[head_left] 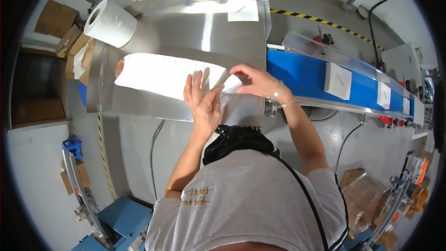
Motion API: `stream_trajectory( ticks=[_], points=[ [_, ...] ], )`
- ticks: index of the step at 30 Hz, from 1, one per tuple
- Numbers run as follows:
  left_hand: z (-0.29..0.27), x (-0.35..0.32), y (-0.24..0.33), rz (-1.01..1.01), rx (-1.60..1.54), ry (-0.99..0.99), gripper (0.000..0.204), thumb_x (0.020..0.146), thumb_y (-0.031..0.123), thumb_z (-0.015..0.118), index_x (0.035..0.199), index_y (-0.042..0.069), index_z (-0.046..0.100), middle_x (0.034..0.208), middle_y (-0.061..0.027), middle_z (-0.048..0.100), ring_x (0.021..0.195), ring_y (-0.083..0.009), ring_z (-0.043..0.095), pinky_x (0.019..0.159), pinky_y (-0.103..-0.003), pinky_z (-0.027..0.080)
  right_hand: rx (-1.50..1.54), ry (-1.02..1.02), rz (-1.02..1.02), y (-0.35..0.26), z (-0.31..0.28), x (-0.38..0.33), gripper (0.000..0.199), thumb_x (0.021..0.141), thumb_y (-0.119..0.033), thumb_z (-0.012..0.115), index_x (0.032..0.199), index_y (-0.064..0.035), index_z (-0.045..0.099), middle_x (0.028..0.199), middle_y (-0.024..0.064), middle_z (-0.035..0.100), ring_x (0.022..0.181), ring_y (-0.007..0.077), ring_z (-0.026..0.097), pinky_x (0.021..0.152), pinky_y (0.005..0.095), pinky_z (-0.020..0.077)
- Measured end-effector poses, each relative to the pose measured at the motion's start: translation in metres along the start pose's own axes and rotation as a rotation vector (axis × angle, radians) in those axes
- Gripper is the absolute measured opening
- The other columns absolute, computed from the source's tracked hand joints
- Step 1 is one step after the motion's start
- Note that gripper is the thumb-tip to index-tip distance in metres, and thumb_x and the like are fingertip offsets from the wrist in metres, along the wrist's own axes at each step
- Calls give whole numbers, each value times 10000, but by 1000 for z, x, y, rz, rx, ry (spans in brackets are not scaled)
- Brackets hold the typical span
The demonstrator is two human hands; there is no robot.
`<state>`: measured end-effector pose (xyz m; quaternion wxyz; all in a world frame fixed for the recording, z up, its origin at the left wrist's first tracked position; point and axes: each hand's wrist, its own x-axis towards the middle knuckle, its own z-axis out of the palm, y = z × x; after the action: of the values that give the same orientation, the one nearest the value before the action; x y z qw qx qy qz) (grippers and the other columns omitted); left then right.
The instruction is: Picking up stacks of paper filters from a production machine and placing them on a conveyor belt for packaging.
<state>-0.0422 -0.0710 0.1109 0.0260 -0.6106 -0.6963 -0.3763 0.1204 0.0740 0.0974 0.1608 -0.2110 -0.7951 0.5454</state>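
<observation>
A long row of flat white packets, standing on edge side by side, lies across the steel table. My left hand rests against the near side of the row at its right end, fingers stretched out and apart. At that same end my right hand has thumb and forefinger closed around a white packet, which tilts away from the row. Its far edge is partly hidden by my left fingers. A thin clear band circles my right wrist.
The steel table has a raised back rim. On it are a large white roll and a white sheet. To the right, a blue conveyor belt carries a white packet and others behind a clear guard. Cardboard boxes stand at left.
</observation>
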Motion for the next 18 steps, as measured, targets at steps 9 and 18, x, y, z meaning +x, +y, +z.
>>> stream_trajectory(
  ticks=[9,18],
  points=[
    [1,-3,-11,-91,18,48,346,796,-3,644,1132,79,627,1373,-174,422,1304,-405,332,1047,-490,283,119,704,312,88,-26,-65,252,906,-263,632,959,-22,582,809,0,588,726,81,506,637,262,450],
    [1,-1,-15,-80,8,64,275,762,-41,652,1011,68,687,1317,-146,486,1270,-392,374,1029,-478,305,-1095,1024,433,77,-73,-103,440,750,-207,732,1126,-43,570,1092,157,605,1020,342,556,903,404,433]
  ],
)
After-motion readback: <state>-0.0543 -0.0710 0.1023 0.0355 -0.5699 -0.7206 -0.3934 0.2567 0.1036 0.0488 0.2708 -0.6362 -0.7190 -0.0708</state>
